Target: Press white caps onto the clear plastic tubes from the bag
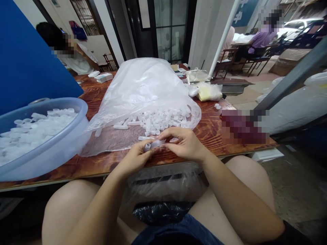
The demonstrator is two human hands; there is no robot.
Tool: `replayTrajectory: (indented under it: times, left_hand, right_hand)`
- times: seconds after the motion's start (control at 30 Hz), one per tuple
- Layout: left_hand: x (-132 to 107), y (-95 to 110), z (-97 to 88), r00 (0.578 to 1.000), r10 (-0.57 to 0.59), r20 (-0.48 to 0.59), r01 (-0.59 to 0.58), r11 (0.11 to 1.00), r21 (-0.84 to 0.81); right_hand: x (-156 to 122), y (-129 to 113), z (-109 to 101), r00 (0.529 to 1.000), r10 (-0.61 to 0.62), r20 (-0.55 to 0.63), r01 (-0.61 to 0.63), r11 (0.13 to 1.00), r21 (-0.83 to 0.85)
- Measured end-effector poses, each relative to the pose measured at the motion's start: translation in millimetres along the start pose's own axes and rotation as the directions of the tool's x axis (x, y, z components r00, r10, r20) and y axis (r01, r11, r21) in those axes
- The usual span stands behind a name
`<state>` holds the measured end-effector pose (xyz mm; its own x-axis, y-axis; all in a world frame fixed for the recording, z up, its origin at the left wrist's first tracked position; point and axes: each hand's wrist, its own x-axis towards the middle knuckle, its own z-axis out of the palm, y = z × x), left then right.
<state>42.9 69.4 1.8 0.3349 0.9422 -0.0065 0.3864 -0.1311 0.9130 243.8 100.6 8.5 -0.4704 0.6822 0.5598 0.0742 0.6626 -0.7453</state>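
My left hand (138,154) is closed around a small translucent plastic tube (147,146), whose round open neck points up toward me. Between the two hands is another translucent plastic piece (157,143); whether it is a cap or a second tube is unclear. My right hand (185,143) pinches this piece between thumb and fingers, close to the left fingertips. Just beyond the hands, loose white plastic caps (163,120) and several slim clear tubes (120,127) spill from the mouth of a large clear plastic bag (145,81).
A blue plastic basin (58,146) full of white plastic pieces stands at the left on the wooden table (209,131). A blue panel (33,51) rises behind it. Yellow-white packets (208,91) lie at the back right. Other people sit farther off on both sides.
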Motion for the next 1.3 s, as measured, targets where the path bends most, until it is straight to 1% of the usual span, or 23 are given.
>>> replayTrajectory:
  times: [0.07,0.17,0.27,0.4,0.47,0.57,0.7,0.8,0.87,0.93,1.0,1.07,1.1,1.13,1.23,1.27,1.3]
  left_hand:
    - [0.7,1.6,-0.9,0.999,-0.01,0.043,0.01,1.0,-0.006]
    - [3.3,1.6,-0.9,0.997,-0.002,0.076,0.002,1.0,0.008]
    - [6.3,0.5,-0.4,0.995,0.001,0.104,-0.005,0.999,0.037]
    - [8.9,0.8,-2.2,0.988,-0.037,0.149,0.029,0.998,0.053]
    - [9.6,1.0,-4.3,0.983,-0.055,0.178,0.048,0.998,0.043]
    - [9.9,-0.1,-7.2,0.978,-0.08,0.191,0.078,0.997,0.017]
    - [10.2,-3.6,-7.8,0.982,-0.056,0.178,0.06,0.998,-0.018]
    - [10.4,-4.1,-6.6,0.984,-0.054,0.17,0.057,0.998,-0.014]
    - [10.3,-2.2,-5.7,0.981,-0.068,0.18,0.07,0.998,-0.005]
    - [9.9,0.6,-5.0,0.981,-0.068,0.181,0.072,0.997,-0.012]
    - [9.7,3.0,-4.4,0.983,-0.054,0.177,0.063,0.997,-0.04]
    - [9.6,4.1,-3.9,0.983,-0.045,0.178,0.058,0.996,-0.071]
    - [9.6,4.2,-3.8,0.982,-0.042,0.184,0.058,0.995,-0.083]
    - [9.6,4.0,-3.7,0.981,-0.045,0.186,0.062,0.994,-0.09]
    - [9.4,3.0,-3.9,0.984,-0.047,0.173,0.064,0.994,-0.09]
    - [9.4,2.5,-4.1,0.985,-0.044,0.166,0.059,0.995,-0.084]
    - [9.4,2.0,-4.2,0.986,-0.039,0.164,0.053,0.995,-0.081]
  right_hand:
    - [-1.2,0.3,-1.8,0.998,-0.056,0.024,0.057,0.998,-0.039]
    - [-2.4,-1.4,-4.0,0.982,-0.174,0.072,0.184,0.969,-0.168]
    - [-3.1,-5.5,-4.5,0.971,-0.194,0.137,0.226,0.931,-0.286]
    - [-4.3,-8.7,-3.2,0.959,-0.23,0.166,0.275,0.897,-0.347]
    - [-4.8,-7.8,-2.5,0.954,-0.252,0.162,0.294,0.889,-0.351]
    - [-5.4,-4.4,-0.6,0.968,-0.222,0.116,0.247,0.917,-0.314]
    - [-6.7,1.1,7.7,0.994,-0.109,-0.007,0.101,0.946,-0.309]
    - [-8.1,3.3,14.3,0.993,-0.044,-0.108,-0.002,0.919,-0.395]
    - [-8.2,1.8,14.5,0.99,-0.027,-0.139,-0.042,0.88,-0.473]
    - [-7.5,-2.5,10.9,0.994,-0.055,-0.097,0.0,0.873,-0.488]
    - [-6.9,-7.7,6.4,0.995,-0.097,0.007,0.091,0.9,-0.427]
    - [-7.2,-11.0,4.0,0.986,-0.134,0.101,0.162,0.919,-0.359]
    - [-7.8,-11.6,3.9,0.985,-0.133,0.109,0.163,0.922,-0.351]
    - [-8.7,-11.6,4.2,0.99,-0.112,0.091,0.137,0.923,-0.36]
    - [-11.3,-10.2,5.2,1.0,0.011,-0.003,-0.011,0.913,-0.408]
    - [-11.8,-9.8,5.1,1.0,0.028,0.008,-0.022,0.911,-0.413]
    - [-12.0,-9.5,4.7,0.999,0.02,0.047,0.002,0.91,-0.415]
